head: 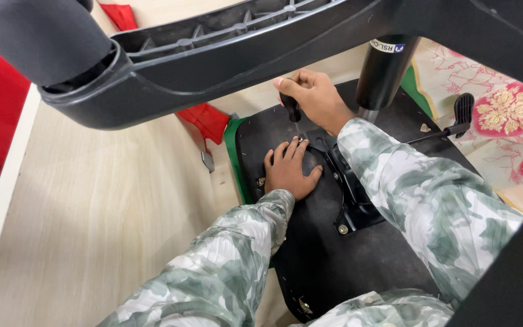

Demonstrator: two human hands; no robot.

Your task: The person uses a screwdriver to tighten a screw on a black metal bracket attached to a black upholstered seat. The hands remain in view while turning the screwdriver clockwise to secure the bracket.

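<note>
Right hand [317,97]: closed around the black handle of a screwdriver [292,109], shaft upright, tip down at the black metal mounting plate [349,203].

Left hand [289,172]: open, fingers spread, palm flat on the black fabric-covered underside of an upturned chair seat [328,260], fingertips just beside the screwdriver tip.

Seat: lies on the pale wooden floor [92,218], near a red cloth [204,119].

Black gas-lift column [384,69]: rises from the plate, just beside the right hand.

Black plastic star base leg [213,60]: spans above both hands.

Black lever [455,124]: projects toward the seat's right edge.
</note>
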